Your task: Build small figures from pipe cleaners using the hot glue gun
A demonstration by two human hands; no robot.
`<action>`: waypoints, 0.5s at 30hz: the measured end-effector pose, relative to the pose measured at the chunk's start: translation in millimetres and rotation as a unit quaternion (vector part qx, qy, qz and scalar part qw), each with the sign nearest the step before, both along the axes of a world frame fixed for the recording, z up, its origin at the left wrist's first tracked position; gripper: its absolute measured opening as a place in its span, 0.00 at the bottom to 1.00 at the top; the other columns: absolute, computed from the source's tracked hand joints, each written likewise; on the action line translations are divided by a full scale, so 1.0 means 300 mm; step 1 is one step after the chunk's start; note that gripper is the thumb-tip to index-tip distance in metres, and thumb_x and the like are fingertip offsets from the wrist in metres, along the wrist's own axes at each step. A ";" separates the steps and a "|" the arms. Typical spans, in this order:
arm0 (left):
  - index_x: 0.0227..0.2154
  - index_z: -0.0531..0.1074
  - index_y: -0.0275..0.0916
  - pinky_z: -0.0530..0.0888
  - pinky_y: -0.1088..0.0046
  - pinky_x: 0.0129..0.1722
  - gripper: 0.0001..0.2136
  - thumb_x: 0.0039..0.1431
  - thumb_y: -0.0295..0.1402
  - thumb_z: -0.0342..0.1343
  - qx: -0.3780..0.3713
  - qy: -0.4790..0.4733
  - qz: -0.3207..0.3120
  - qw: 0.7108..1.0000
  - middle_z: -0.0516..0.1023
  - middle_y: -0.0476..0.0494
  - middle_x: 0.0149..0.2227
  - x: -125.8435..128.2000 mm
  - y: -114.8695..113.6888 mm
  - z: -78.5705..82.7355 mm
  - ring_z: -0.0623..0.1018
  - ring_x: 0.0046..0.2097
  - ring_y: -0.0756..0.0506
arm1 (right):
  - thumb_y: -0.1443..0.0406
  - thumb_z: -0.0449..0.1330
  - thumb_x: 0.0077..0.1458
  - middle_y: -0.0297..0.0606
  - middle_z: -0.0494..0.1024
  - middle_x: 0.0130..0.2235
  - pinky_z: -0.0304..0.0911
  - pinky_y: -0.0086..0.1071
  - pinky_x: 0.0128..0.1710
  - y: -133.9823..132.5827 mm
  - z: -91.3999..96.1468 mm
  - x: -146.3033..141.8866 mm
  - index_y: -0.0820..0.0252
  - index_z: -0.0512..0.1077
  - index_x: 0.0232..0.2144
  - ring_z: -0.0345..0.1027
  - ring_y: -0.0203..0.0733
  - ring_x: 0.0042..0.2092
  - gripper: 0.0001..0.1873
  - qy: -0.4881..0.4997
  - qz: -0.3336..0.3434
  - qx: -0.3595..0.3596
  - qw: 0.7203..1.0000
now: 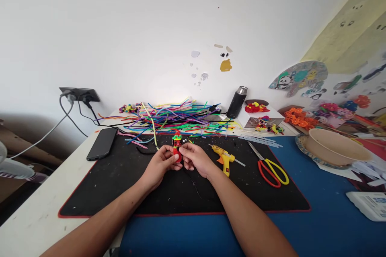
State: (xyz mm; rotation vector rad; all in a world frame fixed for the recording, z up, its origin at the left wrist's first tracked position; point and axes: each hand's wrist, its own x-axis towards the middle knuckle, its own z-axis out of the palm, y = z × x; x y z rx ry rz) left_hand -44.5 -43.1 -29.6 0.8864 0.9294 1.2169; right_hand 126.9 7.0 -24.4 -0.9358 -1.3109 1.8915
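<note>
Over the black mat (126,192) I hold a small pipe-cleaner figure (177,141) upright, red with a green band near its top and some black at its middle. My left hand (159,168) is closed around its red lower part, thumb in front. From the other side, the fingers of my right hand (197,160) pinch at the figure's middle; what exactly lies between the fingertips is partly hidden. A thin black strand (193,182) trails below the right hand onto the mat. A short black pipe cleaner (146,151) lies by my left hand.
Right of my hands lie a yellow glue gun (223,157) and scissors (271,170) with red and yellow handles. Behind is a heap of coloured pipe cleaners (181,114). A black flask (237,102), a phone (102,143) and a beige bowl (334,148) stand or lie around the mat.
</note>
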 end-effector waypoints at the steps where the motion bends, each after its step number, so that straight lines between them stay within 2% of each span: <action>1: 0.37 0.69 0.38 0.81 0.75 0.33 0.20 0.52 0.40 0.75 0.000 0.000 0.000 1.000 0.82 0.48 0.32 -0.001 0.000 0.000 0.83 0.31 0.48 | 0.45 0.70 0.50 0.21 0.66 0.20 0.47 0.24 0.15 0.000 0.000 0.000 0.59 0.69 0.35 0.61 0.29 0.18 0.26 -0.001 0.000 -0.001 1.000; 7: 0.37 0.70 0.38 0.81 0.75 0.33 0.21 0.52 0.40 0.75 -0.001 0.000 -0.002 1.000 0.83 0.47 0.32 -0.003 0.001 -0.004 0.84 0.32 0.47 | 0.46 0.71 0.50 0.21 0.66 0.20 0.47 0.24 0.15 0.002 0.001 -0.001 0.58 0.69 0.35 0.61 0.30 0.18 0.26 -0.002 -0.002 -0.003 1.000; 15: 0.37 0.70 0.38 0.81 0.76 0.31 0.24 0.46 0.42 0.78 -0.022 -0.009 0.019 1.000 0.83 0.48 0.30 -0.002 0.004 0.012 0.84 0.31 0.47 | 0.45 0.71 0.50 0.22 0.67 0.21 0.46 0.25 0.15 0.004 -0.008 -0.002 0.58 0.69 0.37 0.62 0.30 0.18 0.26 0.004 0.006 -0.004 1.000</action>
